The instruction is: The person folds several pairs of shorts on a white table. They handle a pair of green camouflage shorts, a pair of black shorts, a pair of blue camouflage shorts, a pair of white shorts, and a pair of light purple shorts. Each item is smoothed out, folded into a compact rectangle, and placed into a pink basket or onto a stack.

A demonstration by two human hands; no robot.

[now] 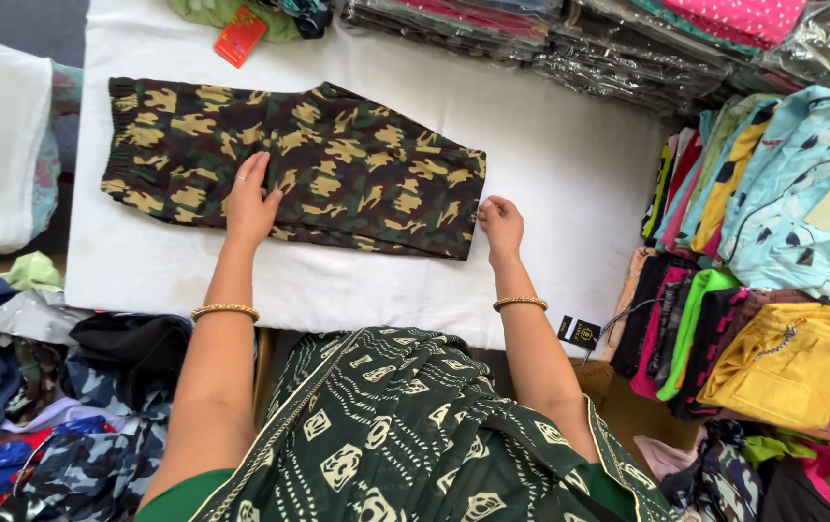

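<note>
Where the white-covered surface (569,164) lies bare, open room is seen to the right of and below the camouflage shorts (337,164), which lie folded flat left of centre, waistband to the left. Far edge is blocked by stacked plastic-wrapped garments (569,43); right side is crowded by folded colourful clothes (724,174) and a yellow garment (782,362); loose clothing (57,406) is heaped below left. Left hand (248,205) is laid flat on the shorts, fingers spread. Right hand (502,224) is curled at the hem corner, pinching the cloth edge. A red packet (240,36) lies near the far edge, a black tag (579,333) at the near edge. Garment stacks are cut off at frame borders.
</note>
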